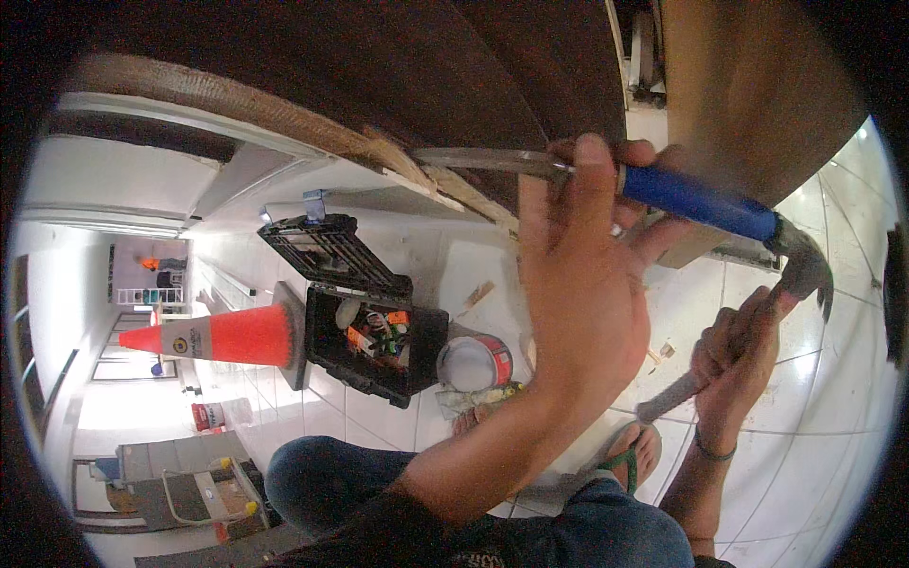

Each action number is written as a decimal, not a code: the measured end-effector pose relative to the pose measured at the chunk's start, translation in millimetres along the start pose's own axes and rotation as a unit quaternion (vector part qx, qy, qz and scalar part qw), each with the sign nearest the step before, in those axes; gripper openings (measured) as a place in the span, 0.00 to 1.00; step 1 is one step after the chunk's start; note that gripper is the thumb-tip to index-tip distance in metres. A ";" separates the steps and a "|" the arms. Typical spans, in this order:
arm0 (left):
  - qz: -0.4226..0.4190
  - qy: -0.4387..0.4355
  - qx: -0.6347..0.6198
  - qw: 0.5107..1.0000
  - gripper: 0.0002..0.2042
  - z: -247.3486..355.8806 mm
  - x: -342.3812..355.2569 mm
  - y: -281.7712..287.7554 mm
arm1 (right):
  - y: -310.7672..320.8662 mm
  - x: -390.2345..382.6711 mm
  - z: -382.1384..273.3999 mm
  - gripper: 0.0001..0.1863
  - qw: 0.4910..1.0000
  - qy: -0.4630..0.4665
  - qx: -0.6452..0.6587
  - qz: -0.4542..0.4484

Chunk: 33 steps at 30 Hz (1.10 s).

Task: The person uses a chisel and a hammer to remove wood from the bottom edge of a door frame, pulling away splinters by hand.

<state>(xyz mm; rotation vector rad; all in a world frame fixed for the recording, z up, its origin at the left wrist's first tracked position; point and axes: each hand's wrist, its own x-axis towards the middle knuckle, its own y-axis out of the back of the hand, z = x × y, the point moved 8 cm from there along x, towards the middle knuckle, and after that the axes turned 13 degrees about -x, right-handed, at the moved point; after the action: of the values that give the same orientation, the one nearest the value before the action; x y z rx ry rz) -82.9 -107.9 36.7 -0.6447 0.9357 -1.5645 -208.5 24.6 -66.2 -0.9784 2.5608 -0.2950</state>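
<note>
My left hand [587,293] is wrapped round a chisel [701,201] with a blue handle. The chisel's metal blade points left, and its tip meets the splintered edge of a wooden strip [379,151] along a dark brown panel [454,66]. In my right hand [737,355] is a claw hammer [805,265], gripped by its grey handle. The hammer's head is at the butt end of the chisel handle, and I cannot tell whether they touch. My left fingers partly cover the place where blade and handle join.
An open black toolbox [327,331] full of tools stands on the white tiled floor, beside an orange-and-white cone [241,336]. A round tin [473,364] is close by. My sandalled foot [636,452] is below. Wood chips [667,350] lie about. A distant person [163,265] wears orange.
</note>
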 end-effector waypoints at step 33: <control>-0.020 0.086 0.049 0.995 0.16 33.7 -39.3 32.0 | -53.3 -55.9 -59.9 0.26 0.980 0.199 0.009 -0.017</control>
<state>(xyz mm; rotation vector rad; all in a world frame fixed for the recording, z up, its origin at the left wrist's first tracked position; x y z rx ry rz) -30.2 -78.2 31.1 -0.4681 0.9717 -1.7108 -163.8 26.7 20.7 -1.0465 2.8905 -0.5746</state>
